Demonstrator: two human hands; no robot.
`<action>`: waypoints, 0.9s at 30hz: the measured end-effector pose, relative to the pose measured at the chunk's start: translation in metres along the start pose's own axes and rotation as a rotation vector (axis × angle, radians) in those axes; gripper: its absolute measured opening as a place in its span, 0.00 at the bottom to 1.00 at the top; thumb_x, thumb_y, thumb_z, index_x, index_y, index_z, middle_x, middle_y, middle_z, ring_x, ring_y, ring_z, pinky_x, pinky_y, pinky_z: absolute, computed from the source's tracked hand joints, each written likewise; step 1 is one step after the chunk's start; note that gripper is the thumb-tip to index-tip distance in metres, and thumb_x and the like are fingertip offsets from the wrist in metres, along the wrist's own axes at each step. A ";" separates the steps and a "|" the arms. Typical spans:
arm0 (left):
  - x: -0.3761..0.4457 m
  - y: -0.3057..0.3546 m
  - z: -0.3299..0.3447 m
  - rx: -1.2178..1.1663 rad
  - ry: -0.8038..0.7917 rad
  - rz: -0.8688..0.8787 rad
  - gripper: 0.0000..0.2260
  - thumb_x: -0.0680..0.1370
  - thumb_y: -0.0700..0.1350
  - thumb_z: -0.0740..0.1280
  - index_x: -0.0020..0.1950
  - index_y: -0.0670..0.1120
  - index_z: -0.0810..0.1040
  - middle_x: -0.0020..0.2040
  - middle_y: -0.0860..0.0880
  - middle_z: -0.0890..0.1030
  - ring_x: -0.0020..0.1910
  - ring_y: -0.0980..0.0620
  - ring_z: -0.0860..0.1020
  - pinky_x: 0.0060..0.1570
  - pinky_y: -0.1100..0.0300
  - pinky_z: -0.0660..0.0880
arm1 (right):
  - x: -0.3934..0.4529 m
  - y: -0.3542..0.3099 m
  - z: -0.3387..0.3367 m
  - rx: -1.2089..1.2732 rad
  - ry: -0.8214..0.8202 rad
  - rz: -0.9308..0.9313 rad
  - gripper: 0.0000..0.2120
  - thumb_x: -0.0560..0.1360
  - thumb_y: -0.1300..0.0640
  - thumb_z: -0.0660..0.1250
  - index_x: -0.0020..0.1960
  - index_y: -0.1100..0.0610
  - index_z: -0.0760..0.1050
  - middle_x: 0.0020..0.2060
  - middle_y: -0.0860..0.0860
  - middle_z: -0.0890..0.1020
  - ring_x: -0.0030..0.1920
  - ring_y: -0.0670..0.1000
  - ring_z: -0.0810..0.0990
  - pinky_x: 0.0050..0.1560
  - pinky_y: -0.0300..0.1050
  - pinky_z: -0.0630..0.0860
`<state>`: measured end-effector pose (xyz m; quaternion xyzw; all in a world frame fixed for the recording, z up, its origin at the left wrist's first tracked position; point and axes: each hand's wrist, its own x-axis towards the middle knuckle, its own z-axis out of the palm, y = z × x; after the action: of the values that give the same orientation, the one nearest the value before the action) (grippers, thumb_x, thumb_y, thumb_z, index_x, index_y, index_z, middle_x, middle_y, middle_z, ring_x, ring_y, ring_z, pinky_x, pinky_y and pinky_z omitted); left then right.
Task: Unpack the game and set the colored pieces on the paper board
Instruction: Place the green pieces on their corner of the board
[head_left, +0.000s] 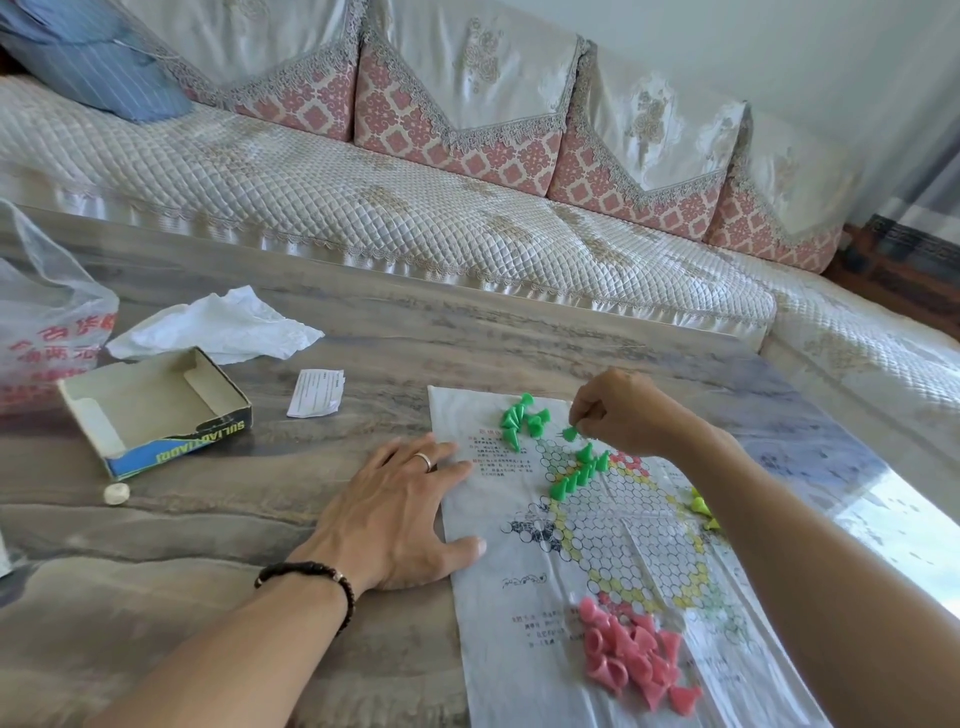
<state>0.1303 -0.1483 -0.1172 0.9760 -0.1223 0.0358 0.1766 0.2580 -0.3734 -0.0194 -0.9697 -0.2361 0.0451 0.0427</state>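
Observation:
The paper board (613, 545) lies flat on the table, printed with a star of small circles. My left hand (400, 512) presses flat on its left edge, fingers straight. My right hand (618, 413) hovers over the board's far end and pinches one green piece (570, 432). A loose heap of green pieces (524, 418) lies at the far end. Several green pieces (581, 470) stand in a row on the green star point. A pile of pink pieces (631, 657) lies at the near end. A few yellow pieces (702, 512) peek out beside my right forearm.
The open game box (156, 410), empty, sits at the left. Beyond it lie a crumpled white tissue (218, 327), a plastic bag (41, 322) and a small folded leaflet (316, 392). A small white lump (116, 493) lies near the box. A sofa (415, 208) runs along the table's far side.

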 end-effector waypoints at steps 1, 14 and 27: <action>0.000 0.000 0.000 0.000 -0.002 0.001 0.39 0.69 0.71 0.56 0.77 0.56 0.56 0.78 0.55 0.53 0.76 0.57 0.46 0.75 0.55 0.41 | 0.000 0.001 0.002 -0.010 -0.007 -0.013 0.07 0.75 0.64 0.66 0.47 0.56 0.82 0.40 0.46 0.84 0.40 0.45 0.82 0.46 0.40 0.81; 0.000 0.001 -0.001 0.001 -0.007 0.002 0.39 0.68 0.71 0.54 0.76 0.57 0.57 0.78 0.55 0.54 0.77 0.56 0.47 0.75 0.55 0.42 | -0.005 0.007 0.018 -0.019 -0.027 0.009 0.08 0.72 0.64 0.70 0.44 0.53 0.85 0.40 0.44 0.85 0.42 0.43 0.81 0.51 0.45 0.80; -0.001 0.000 -0.002 0.000 -0.027 -0.015 0.40 0.68 0.70 0.55 0.77 0.56 0.56 0.78 0.55 0.53 0.76 0.57 0.46 0.75 0.54 0.42 | 0.026 -0.019 0.029 -0.071 0.126 0.115 0.12 0.75 0.46 0.67 0.47 0.55 0.79 0.41 0.49 0.83 0.41 0.50 0.82 0.41 0.45 0.79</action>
<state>0.1291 -0.1478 -0.1152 0.9773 -0.1173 0.0216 0.1753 0.2689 -0.3424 -0.0481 -0.9835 -0.1784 -0.0218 0.0205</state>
